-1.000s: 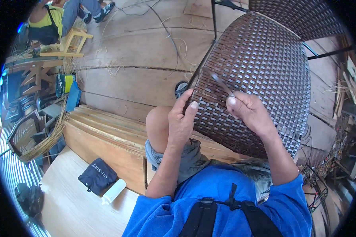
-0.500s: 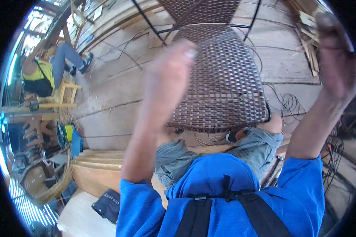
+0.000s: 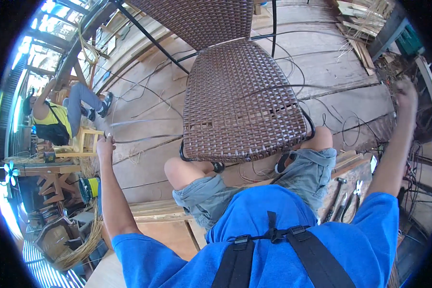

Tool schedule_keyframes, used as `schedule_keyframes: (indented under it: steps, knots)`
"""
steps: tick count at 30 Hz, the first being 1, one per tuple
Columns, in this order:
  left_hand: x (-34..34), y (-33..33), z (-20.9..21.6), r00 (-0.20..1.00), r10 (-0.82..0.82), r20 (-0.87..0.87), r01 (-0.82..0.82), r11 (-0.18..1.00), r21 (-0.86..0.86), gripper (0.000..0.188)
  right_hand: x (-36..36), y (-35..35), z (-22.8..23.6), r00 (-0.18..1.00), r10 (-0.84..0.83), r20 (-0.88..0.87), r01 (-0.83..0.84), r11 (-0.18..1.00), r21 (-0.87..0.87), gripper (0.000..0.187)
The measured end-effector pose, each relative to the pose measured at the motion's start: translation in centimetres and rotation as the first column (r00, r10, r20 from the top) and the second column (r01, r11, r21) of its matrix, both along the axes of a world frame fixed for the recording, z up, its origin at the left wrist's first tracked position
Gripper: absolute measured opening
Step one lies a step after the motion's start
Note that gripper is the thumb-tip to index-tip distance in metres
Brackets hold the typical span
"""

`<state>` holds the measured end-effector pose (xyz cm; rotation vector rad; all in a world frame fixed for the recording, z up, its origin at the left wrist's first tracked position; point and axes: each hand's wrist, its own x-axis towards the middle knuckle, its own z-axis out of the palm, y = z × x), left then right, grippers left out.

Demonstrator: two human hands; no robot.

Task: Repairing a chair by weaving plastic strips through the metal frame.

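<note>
A woven brown wicker chair (image 3: 242, 115) with a dark metal frame stands in front of me, its seat between my knees. A few gaps show in the weave near the seat's front right. At far left, my left hand (image 3: 105, 145) is pinched shut on a dark weaving strand (image 3: 149, 139), which runs to the seat's left edge. Out at far right, my right hand (image 3: 406, 93) is closed and slightly blurred. Another dark strand (image 3: 297, 87) stretches from the seat toward it, fading from sight before the hand, so what the fingers hold is hidden.
A hammer (image 3: 333, 197) and pliers (image 3: 356, 192) lie on the wooden bench beside my right thigh. Loose cable (image 3: 353, 129) coils on the floor. Another person (image 3: 57, 115) sits at the left near a wooden stool (image 3: 89, 141). Wood strips (image 3: 360, 48) lie at back right.
My left hand has swung from above the seat out to the far left, drawing a strand. My right hand has come lower at the right. The chair now appears farther left in view.
</note>
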<state>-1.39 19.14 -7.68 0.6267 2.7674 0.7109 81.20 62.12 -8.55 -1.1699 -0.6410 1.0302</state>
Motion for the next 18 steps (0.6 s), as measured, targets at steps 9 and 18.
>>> schedule_keyframes:
  steps: [9,18]
  knots:
    - [24.1,9.1,16.7,0.556,-0.591,-0.584,0.574,0.781,-0.244,0.045,-35.0,-18.6,1.3,0.654,0.596,-0.466,-0.483,0.803,0.349,0.031]
    - [33.8,7.2,9.8,0.621,-0.76,0.191,0.684,0.645,0.341,0.038,-34.9,-21.8,9.8,0.264,0.78,-0.568,-0.605,0.593,0.532,0.025]
